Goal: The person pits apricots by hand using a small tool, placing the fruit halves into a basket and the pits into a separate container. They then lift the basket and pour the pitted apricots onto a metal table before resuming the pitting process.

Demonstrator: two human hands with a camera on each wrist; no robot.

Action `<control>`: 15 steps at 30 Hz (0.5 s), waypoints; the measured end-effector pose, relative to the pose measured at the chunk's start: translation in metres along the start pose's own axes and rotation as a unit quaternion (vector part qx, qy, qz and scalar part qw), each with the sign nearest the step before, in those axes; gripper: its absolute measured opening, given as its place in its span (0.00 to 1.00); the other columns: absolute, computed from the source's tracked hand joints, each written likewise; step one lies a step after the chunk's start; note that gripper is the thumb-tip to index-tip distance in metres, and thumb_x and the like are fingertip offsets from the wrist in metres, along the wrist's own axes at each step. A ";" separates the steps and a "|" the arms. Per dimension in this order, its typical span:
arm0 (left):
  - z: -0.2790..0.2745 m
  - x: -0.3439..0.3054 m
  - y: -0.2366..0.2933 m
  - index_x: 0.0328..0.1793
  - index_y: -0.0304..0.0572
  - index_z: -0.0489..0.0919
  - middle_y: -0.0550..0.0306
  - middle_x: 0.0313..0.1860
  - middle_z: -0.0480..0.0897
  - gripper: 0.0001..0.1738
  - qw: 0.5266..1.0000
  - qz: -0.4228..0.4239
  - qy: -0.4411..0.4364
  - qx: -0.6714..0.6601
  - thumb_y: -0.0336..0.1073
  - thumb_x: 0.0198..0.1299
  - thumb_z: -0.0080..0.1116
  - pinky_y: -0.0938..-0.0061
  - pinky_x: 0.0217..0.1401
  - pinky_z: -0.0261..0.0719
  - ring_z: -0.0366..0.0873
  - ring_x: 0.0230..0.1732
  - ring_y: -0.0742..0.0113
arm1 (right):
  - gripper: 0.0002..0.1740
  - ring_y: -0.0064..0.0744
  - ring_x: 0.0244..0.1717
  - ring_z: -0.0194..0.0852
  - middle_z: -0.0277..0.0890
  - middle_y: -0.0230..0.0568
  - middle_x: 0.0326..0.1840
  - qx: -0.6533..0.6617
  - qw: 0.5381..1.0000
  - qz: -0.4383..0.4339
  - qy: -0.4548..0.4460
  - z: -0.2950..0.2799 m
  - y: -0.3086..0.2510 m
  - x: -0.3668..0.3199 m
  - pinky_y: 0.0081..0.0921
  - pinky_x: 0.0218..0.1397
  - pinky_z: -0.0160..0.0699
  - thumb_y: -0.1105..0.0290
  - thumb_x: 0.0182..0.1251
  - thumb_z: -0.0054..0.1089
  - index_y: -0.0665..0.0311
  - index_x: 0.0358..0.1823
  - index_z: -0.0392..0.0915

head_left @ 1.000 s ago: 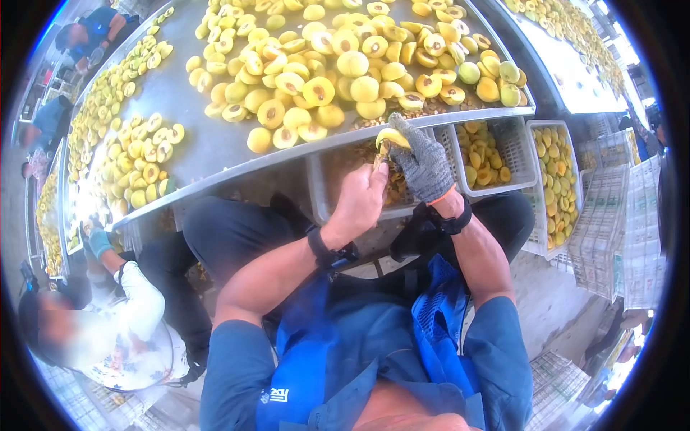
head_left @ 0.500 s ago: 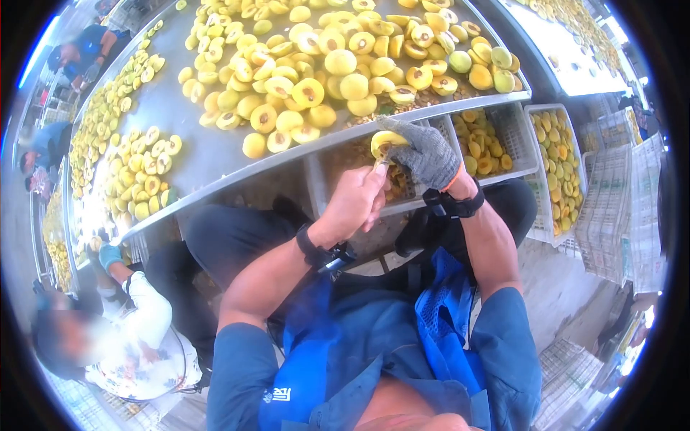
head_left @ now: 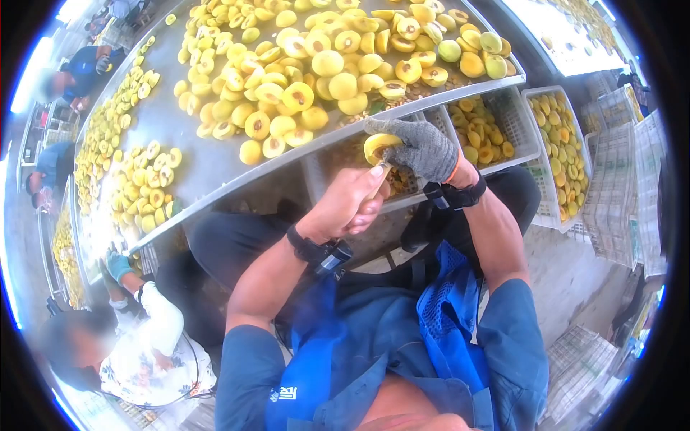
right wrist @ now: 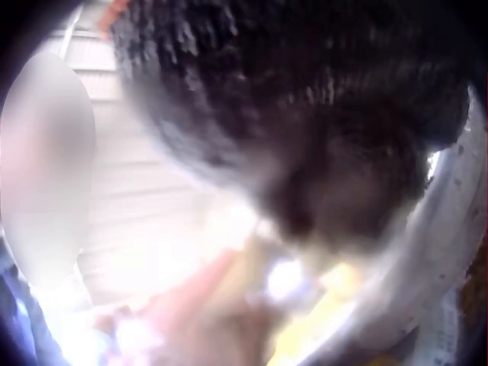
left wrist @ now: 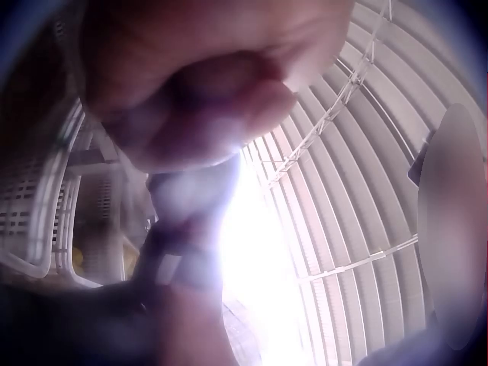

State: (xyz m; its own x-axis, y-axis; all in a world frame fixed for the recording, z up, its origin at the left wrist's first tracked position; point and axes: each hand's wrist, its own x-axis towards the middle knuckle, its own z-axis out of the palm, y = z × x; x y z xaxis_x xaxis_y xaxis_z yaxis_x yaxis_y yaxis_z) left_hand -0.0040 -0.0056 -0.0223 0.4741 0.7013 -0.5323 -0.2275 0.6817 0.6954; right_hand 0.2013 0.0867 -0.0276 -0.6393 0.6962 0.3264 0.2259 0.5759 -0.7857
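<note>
My gloved right hand (head_left: 424,151) holds a yellow peach half (head_left: 375,146) just beyond the metal table's front edge, its fingers curled round the fruit. From below, my bare left hand (head_left: 350,201) grips a slim tool with a pale handle (head_left: 376,185), its tip right at the fruit's cut side. The tip is mostly hidden by the fruit and glove. In the left wrist view, curled fingers (left wrist: 221,114) fill the top. The right wrist view shows the dark knitted glove (right wrist: 305,99) close up, with blurred yellow fruit (right wrist: 320,313) below it.
A metal table (head_left: 215,176) bears heaps of halved peaches (head_left: 302,65). Under its edge stand crates, including a white crate of fruit halves (head_left: 528,136) and another crate (head_left: 532,97) at right. Stacked crates (head_left: 611,187) rise farther right. A person in white (head_left: 158,359) sits at left.
The peach half has turned from edge-on to show more of its round cut face. Both hands stay together at the table edge, while the head view has shifted slightly.
</note>
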 end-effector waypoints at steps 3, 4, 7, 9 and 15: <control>-0.004 -0.002 0.002 0.41 0.37 0.75 0.68 0.17 0.64 0.26 0.999 -0.022 -0.022 -0.032 0.55 0.79 0.48 0.82 0.12 0.58 0.57 0.11 0.81 | 0.21 0.45 0.52 0.84 0.86 0.47 0.52 0.042 0.999 0.006 -0.031 -0.004 0.004 0.001 0.35 0.58 0.81 0.73 0.65 0.69 0.64 0.60 0.83; -0.007 -0.002 0.004 0.41 0.36 0.75 0.68 0.17 0.63 0.26 0.997 -0.033 -0.045 -0.055 0.54 0.80 0.48 0.83 0.11 0.57 0.57 0.11 0.81 | 0.20 0.44 0.52 0.84 0.86 0.47 0.52 0.062 0.998 0.009 -0.029 -0.002 0.006 0.002 0.35 0.57 0.81 0.73 0.65 0.69 0.64 0.59 0.83; -0.013 -0.001 0.005 0.41 0.35 0.75 0.69 0.17 0.63 0.26 0.986 -0.056 -0.103 -0.118 0.54 0.80 0.47 0.84 0.10 0.57 0.56 0.10 0.83 | 0.20 0.41 0.51 0.85 0.87 0.46 0.52 0.050 0.999 -0.002 -0.022 -0.005 0.001 0.005 0.33 0.57 0.81 0.71 0.65 0.71 0.64 0.58 0.84; -0.017 0.001 0.003 0.41 0.35 0.75 0.70 0.17 0.63 0.26 0.978 -0.060 -0.129 -0.151 0.53 0.80 0.46 0.85 0.09 0.56 0.56 0.10 0.83 | 0.21 0.39 0.51 0.85 0.87 0.45 0.51 0.048 0.999 0.006 -0.020 -0.007 -0.002 0.005 0.33 0.57 0.82 0.69 0.64 0.73 0.64 0.58 0.84; -0.031 0.005 0.000 0.38 0.38 0.76 0.70 0.17 0.64 0.25 0.973 -0.032 -0.180 -0.140 0.53 0.80 0.47 0.84 0.09 0.56 0.55 0.10 0.84 | 0.25 0.37 0.46 0.85 0.87 0.44 0.48 0.118 0.988 0.093 -0.023 -0.010 0.023 -0.003 0.33 0.52 0.81 0.67 0.57 0.79 0.62 0.57 0.85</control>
State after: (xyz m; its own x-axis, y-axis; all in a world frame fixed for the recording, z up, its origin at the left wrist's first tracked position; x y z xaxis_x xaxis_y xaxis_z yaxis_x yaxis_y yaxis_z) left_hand -0.0283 0.0041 -0.0404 0.7510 0.5712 -0.3313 -0.3867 0.7872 0.4804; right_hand 0.2157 0.1023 -0.0418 -0.6362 0.7577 0.1454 0.1682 0.3202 -0.9323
